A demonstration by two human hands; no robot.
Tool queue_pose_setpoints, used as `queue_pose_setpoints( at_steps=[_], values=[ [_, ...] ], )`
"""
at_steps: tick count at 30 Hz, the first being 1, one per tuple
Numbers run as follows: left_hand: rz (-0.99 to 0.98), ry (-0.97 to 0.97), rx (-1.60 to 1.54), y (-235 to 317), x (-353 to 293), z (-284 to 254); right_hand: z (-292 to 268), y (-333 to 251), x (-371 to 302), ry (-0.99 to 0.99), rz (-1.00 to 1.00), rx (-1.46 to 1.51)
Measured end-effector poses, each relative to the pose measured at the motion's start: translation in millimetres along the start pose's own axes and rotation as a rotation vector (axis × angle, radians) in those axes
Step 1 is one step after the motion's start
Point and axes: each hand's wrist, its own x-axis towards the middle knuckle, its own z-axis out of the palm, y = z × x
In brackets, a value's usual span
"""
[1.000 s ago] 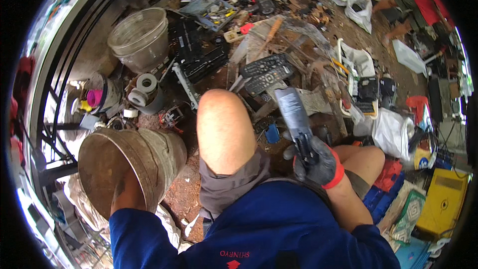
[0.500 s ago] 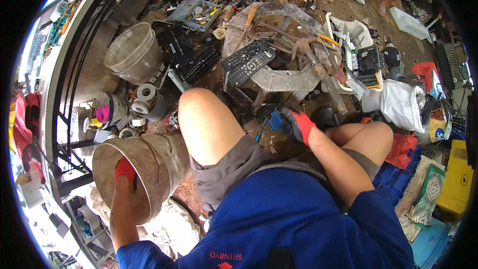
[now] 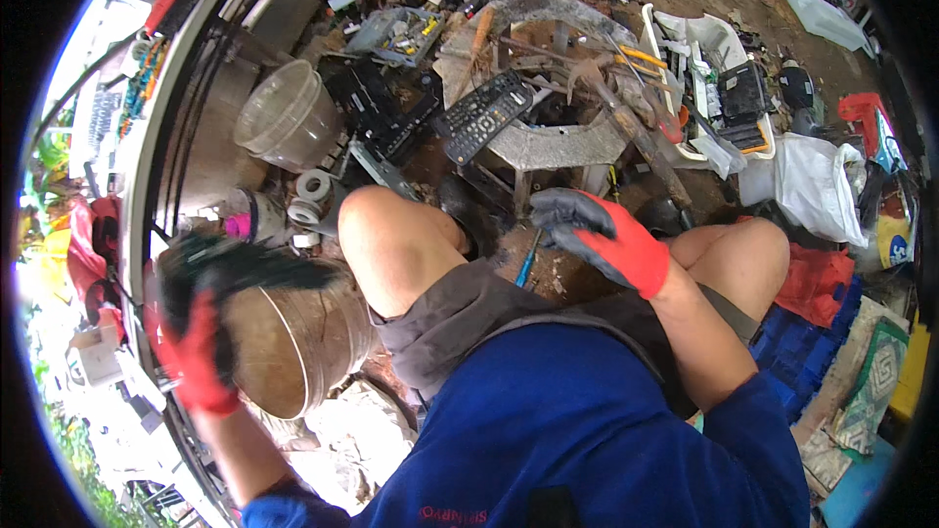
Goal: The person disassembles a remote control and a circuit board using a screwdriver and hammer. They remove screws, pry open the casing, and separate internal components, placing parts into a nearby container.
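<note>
Your left hand point(image 3: 201, 328) rests blurred on the rusty bucket point(image 3: 293, 347), grip unclear; your right hand point(image 3: 602, 235) pinches the blue-handled screwdriver point(image 3: 525, 259). Steady both.

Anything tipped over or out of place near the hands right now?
Yes: the rusty metal bucket lies on its side by the left knee, left hand at its rim. A remote control sits askew among scrap on the stool.

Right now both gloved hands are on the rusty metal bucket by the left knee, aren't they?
Not both. In the head view only the left hand is at the rusty metal bucket. The right hand is down between the knees, by a blue-handled tool.
</note>
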Motion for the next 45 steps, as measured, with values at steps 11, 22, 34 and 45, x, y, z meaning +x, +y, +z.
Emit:
queue_pose_setpoints(
  at_steps=[11, 22, 34, 45],
  values=[
    [-0.391, -0.547, -1.225, -23, 16, 321, -7, 8, -23, 0.12, -0.03, 0.388],
    [-0.489, -0.606, -1.625, -13, 9, 339, -7, 24, -19, 0.563, -0.472, -1.143],
    [-0.578, -0.782, -1.682, -39, -3, 355, 8, 18, -12, 0.499, -0.474, -0.92],
    [-0.587, -0.921, -1.184, -17, -19, 346, -5, 23, 5, 0.454, -0.454, -1.069]
  ],
)
